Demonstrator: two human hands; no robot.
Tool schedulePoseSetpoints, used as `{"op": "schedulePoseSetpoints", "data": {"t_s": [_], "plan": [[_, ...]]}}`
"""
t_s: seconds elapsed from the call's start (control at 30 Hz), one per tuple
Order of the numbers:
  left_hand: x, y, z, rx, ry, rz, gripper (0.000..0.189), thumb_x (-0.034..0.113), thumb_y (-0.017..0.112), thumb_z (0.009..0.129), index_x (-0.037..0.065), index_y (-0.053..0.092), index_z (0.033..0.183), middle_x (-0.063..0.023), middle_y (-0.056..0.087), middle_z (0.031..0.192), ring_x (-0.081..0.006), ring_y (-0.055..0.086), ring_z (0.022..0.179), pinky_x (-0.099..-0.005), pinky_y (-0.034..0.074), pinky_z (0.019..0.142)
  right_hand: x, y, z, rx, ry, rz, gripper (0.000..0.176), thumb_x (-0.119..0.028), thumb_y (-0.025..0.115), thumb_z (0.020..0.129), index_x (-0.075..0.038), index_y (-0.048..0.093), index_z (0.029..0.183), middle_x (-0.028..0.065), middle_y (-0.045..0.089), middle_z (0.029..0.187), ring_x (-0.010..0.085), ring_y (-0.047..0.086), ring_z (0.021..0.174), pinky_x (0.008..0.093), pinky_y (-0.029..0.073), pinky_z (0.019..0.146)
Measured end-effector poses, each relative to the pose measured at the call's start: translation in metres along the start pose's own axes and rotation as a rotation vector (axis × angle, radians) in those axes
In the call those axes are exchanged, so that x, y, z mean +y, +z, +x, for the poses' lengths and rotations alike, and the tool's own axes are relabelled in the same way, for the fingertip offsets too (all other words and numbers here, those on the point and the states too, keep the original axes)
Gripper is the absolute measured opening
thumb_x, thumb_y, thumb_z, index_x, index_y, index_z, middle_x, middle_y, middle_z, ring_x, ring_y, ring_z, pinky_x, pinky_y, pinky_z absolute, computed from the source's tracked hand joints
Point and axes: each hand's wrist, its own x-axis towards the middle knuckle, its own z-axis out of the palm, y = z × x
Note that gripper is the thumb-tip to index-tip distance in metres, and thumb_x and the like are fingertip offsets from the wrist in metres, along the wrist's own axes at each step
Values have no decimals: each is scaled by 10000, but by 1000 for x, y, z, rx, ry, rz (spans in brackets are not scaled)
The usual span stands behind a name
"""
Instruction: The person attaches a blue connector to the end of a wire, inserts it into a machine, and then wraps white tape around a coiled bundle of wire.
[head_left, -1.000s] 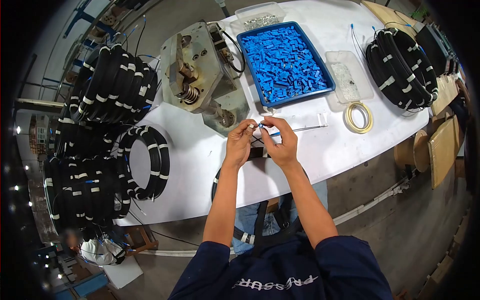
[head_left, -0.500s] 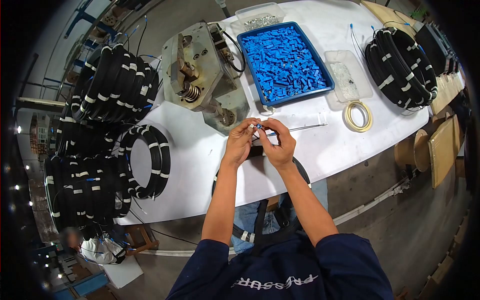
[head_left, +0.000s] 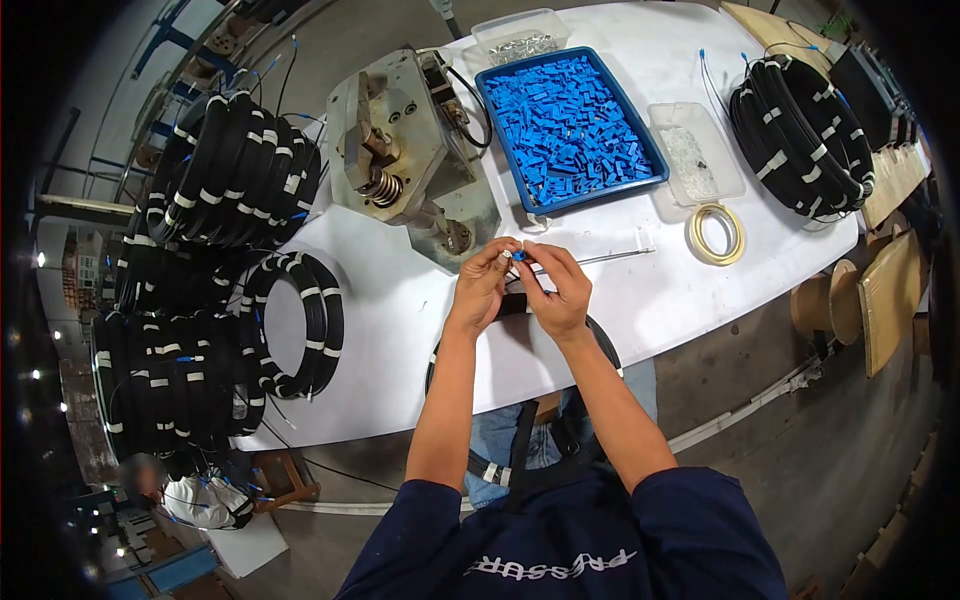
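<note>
Over the table's front part, my left hand [head_left: 481,286] pinches a small white piece [head_left: 507,255]. Close beside it, my right hand [head_left: 556,287] pinches a small blue connector [head_left: 519,256], and the two pieces are nearly touching at the fingertips. Below both hands lies a black cable coil [head_left: 606,347], partly hidden by my forearms. A thin metal rod [head_left: 610,256] lies just right of my right hand. Beyond my hands is a blue tray [head_left: 534,207] full of small blue connectors.
A metal press [head_left: 400,150] stands left of the tray. Stacked black coils [head_left: 230,170] fill the left side; another coil [head_left: 800,140] is at the right. Clear bins [head_left: 735,185] and a tape roll [head_left: 716,234] are near the tray. A person in white [head_left: 205,500] is at lower left.
The blue connector shows a little more between my fingertips. Both hands have stayed in nearly the same place, and the whole view has shifted slightly.
</note>
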Motion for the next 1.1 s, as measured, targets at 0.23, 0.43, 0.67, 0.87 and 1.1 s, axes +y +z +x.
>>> {"op": "schedulePoseSetpoints", "data": {"t_s": [0.23, 0.43, 0.67, 0.87, 1.1], "plan": [[2, -1, 1, -47, -3, -5, 188, 140, 683, 880, 84, 689, 1060, -40, 586, 1212, -170, 558, 1088, -301, 442, 968, 4, 0, 1, 7, -36, 51, 255, 60, 752, 750, 16, 675, 989, 137, 679, 961, 214, 668, 823, 292, 537, 735], [-5, -4, 5, -11, 23, 11, 167, 112, 686, 876, 77, 695, 1039, -26, 579, 1158, -156, 570, 1022, -296, 452, 924, 5, 3, -2, 69, 17, 79, 290, 25, 763, 749, 7, 652, 1016, 126, 689, 933, 225, 669, 806, 299, 539, 707], [-1, 1, 2, 16, 50, 67, 166, 48, 688, 870, 57, 702, 1035, -32, 621, 1056, -117, 576, 984, -256, 457, 875, 10, 0, -1, 71, -54, 43, 246, 28, 761, 755, 15, 658, 978, 140, 686, 938, 222, 669, 797, 296, 536, 706], [-2, 3, 3, 85, 79, 111, 154, 19, 678, 873, 16, 692, 1026, -37, 658, 1001, -118, 591, 950, -255, 459, 870, 7, 4, -7, 207, 189, 334, 221, 52, 707, 812, 9, 639, 1018, 164, 686, 1014, 204, 680, 883, 284, 539, 768], [1, 10, 4, 66, 96, 132, 140, 23, 661, 895, 21, 702, 1029, -46, 649, 1009, -108, 572, 917, -245, 440, 812, 12, 4, -8, 74, 166, 256, 169, -6, 666, 875, 7, 631, 1040, 121, 707, 1000, 179, 675, 892, 285, 529, 796]]}}
